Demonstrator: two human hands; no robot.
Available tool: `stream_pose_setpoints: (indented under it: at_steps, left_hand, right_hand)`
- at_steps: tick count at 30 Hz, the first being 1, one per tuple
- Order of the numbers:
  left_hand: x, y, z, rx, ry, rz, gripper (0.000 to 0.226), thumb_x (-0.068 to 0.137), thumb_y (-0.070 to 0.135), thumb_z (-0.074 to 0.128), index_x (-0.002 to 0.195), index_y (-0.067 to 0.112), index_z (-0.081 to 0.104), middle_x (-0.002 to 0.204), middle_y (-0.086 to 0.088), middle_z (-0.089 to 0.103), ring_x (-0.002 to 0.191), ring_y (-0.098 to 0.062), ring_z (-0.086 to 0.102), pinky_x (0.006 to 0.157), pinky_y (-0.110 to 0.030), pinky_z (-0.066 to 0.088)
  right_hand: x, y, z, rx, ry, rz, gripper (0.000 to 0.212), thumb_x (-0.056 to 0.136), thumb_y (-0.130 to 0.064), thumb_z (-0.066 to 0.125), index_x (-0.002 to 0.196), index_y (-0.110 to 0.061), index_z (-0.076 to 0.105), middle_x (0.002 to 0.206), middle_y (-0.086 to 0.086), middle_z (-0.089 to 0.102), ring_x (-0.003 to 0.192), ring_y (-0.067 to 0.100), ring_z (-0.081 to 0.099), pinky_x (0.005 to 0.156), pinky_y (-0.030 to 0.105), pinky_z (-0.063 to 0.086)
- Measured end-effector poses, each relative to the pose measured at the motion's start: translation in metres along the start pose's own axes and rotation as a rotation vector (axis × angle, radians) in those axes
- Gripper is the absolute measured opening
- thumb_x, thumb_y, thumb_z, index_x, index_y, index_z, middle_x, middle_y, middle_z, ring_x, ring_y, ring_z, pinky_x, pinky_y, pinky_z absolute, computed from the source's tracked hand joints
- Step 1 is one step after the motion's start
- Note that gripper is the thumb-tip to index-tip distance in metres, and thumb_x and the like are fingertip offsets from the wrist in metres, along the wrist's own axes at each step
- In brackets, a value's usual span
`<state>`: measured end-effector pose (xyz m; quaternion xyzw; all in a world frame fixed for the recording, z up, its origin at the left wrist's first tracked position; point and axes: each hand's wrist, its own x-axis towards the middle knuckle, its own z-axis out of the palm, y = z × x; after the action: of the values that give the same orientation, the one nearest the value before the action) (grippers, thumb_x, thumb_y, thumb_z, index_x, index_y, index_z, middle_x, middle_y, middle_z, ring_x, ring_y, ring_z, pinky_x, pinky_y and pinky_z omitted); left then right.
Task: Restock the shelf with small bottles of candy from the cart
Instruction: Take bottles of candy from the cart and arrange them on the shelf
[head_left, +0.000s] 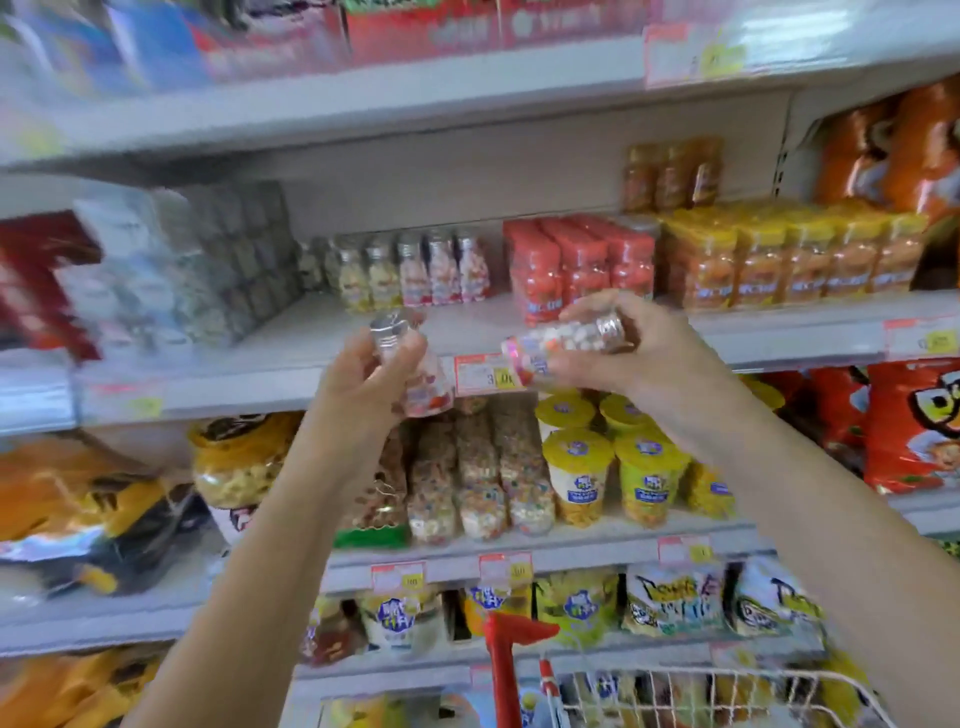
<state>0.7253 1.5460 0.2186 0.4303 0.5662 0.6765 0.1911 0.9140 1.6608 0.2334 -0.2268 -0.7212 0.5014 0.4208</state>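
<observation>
My left hand (363, 371) grips a small clear candy bottle (415, 379) with a silver cap, held roughly upright in front of the middle shelf edge. In my right hand (613, 343) lies a second small candy bottle (563, 340), tipped on its side with its silver cap pointing right. Both hands are raised just in front of the shelf (311, 338). Several matching small bottles (415, 270) stand in a row at the back of that shelf, with bare shelf in front of them. The white wire cart (701, 696) with a red handle sits at the bottom right.
Red bottle packs (582, 260) and orange-and-yellow bottle packs (789, 260) fill the shelf to the right. Stacked grey packs (208, 260) stand to the left. A price tag (485, 374) hangs on the shelf edge. Candy bags and yellow-lidded cups (576, 473) fill the shelf below.
</observation>
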Motion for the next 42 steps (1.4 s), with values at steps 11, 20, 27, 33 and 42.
stream_pose_setpoints:
  at_steps: [11,20,27,33,42]
  left_hand:
    - [0.136,0.006,-0.033,0.683,0.073,0.052,0.032,0.087,0.039,0.063,0.075,0.012,0.050,0.064,0.001,0.050,0.058,-0.012,0.047,0.050,-0.018,0.038]
    - [0.179,-0.020,-0.033,0.783,0.011,-0.041,0.047,0.077,0.027,0.077,0.113,0.002,0.059,0.094,-0.008,0.062,0.089,-0.026,0.060,0.075,-0.030,0.047]
    - [0.188,-0.022,-0.030,0.893,-0.010,-0.134,0.028,0.078,0.024,0.076,0.073,0.007,0.056,0.081,-0.010,0.059,0.074,-0.022,0.053,0.069,-0.031,0.045]
    - [0.191,-0.028,-0.031,0.921,0.019,-0.106,0.027,0.076,0.019,0.078,0.069,0.006,0.056,0.079,-0.013,0.060,0.072,-0.024,0.052,0.066,-0.030,0.042]
    - [0.191,-0.025,-0.029,1.045,0.024,-0.103,0.024,0.080,0.022,0.073,0.069,0.006,0.058,0.066,-0.006,0.053,0.070,-0.024,0.054,0.053,-0.024,0.037]
  right_hand:
    - [0.155,-0.025,0.108,-0.895,-0.128,-0.161,0.028,0.080,-0.010,0.069,0.099,-0.015,0.050,0.106,0.009,0.060,0.088,0.022,0.050,0.066,0.024,0.031]
    - [0.196,0.031,0.121,-0.788,0.049,0.033,0.032,0.087,-0.006,0.055,0.119,-0.002,0.057,0.118,0.015,0.063,0.108,0.030,0.059,0.077,0.024,0.044]
    - [0.212,0.046,0.125,-0.833,0.066,0.095,0.030,0.084,-0.002,0.064,0.114,-0.001,0.061,0.113,0.015,0.065,0.105,0.029,0.063,0.080,0.026,0.050]
    - [0.219,0.052,0.125,-0.842,0.076,0.065,0.023,0.083,-0.002,0.063,0.106,-0.001,0.063,0.106,0.014,0.067,0.098,0.029,0.064,0.075,0.027,0.050]
    - [0.203,0.037,0.122,-0.854,0.011,0.076,0.026,0.086,-0.006,0.061,0.110,0.002,0.061,0.113,0.016,0.064,0.102,0.028,0.062,0.074,0.025,0.046]
